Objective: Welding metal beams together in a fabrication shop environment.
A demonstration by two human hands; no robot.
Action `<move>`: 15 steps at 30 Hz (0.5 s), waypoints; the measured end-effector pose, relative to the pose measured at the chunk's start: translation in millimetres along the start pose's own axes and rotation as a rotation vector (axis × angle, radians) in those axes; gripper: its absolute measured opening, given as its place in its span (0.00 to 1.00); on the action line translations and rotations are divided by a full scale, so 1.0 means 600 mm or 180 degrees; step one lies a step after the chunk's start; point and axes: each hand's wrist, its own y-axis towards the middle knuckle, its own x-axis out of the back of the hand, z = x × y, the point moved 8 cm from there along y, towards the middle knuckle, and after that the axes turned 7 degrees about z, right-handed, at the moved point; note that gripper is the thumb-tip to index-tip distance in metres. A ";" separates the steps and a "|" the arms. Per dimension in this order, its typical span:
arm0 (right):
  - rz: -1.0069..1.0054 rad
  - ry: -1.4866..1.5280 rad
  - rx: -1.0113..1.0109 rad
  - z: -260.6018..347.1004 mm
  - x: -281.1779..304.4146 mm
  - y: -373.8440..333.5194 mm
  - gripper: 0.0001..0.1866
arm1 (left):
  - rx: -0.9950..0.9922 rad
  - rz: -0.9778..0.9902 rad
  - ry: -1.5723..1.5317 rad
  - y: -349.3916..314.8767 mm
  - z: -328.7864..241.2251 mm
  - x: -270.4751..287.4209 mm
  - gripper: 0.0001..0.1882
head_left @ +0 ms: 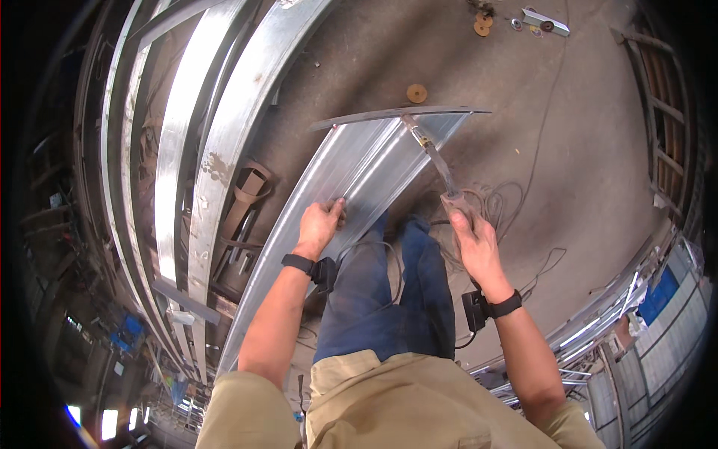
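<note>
My right hand (473,238) is closed round the handle of a welding torch (443,169), a slim gun with a bent neck. The torch's tip meets a thin curved metal strip (366,116) that lies across the far end of a long, shiny metal beam (340,176). My left hand (320,223) is above the beam's surface with its fingers curled in. Whether anything is inside those fingers is hidden. Both wrists wear black straps with small boxes.
Several long metal beams (239,97) run along the left. A brown disc (416,93) lies beyond the strip, with more discs (482,26) farther off. Cable coils (493,202) lie on the floor by the torch. A metal frame (658,112) stands at the right.
</note>
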 end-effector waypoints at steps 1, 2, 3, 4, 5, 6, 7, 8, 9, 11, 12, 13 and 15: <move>-0.0099 -0.0125 0.0031 0.006 0.001 0.002 0.33 | 0.0073 -0.0066 0.0006 0.001 -0.001 0.000 0.26; -0.0212 -0.0252 0.0057 0.010 0.004 0.003 0.33 | 0.0136 -0.0120 0.0013 0.000 -0.011 0.000 0.26; -0.0212 -0.0257 0.0059 0.008 0.001 0.003 0.33 | 0.0135 -0.0121 0.0008 -0.007 -0.020 -0.003 0.26; -0.0336 -0.0313 0.0186 0.010 0.002 0.002 0.33 | 0.0010 -0.0297 0.1102 -0.020 -0.040 -0.001 0.25; -0.0457 -0.0367 0.0317 0.014 0.003 0.001 0.33 | -0.0113 -0.0475 0.2197 -0.038 -0.066 -0.002 0.24; -0.0463 -0.0371 0.0315 0.016 0.003 0.001 0.33 | -0.0119 -0.0472 0.2194 -0.061 -0.085 -0.008 0.24; -0.0440 -0.0505 0.0241 0.014 0.001 0.001 0.32 | -0.0204 -0.0089 0.2165 -0.088 -0.100 -0.031 0.23; -0.0421 -0.0645 0.0162 0.012 -0.001 -0.001 0.31 | -0.0292 0.0299 0.2125 -0.111 -0.105 -0.052 0.22; -0.0416 -0.0647 0.0164 0.013 -0.002 -0.003 0.31 | -0.0288 0.0296 0.2122 -0.128 -0.104 -0.053 0.22; -0.0506 -0.0743 0.0255 0.021 -0.003 -0.004 0.31 | -0.0131 0.0702 0.1627 -0.154 -0.086 -0.067 0.21; -0.0494 -0.0752 0.0264 0.022 -0.004 -0.003 0.31 | -0.0126 0.0691 0.1615 -0.161 -0.076 -0.064 0.21; -0.0455 -0.0810 0.0213 0.020 -0.005 -0.003 0.31 | 0.0074 0.0877 0.1463 -0.166 -0.051 -0.065 0.20; -0.0409 -0.0861 0.0168 0.014 -0.006 -0.005 0.31 | 0.0494 0.1375 0.0872 -0.181 -0.001 -0.081 0.18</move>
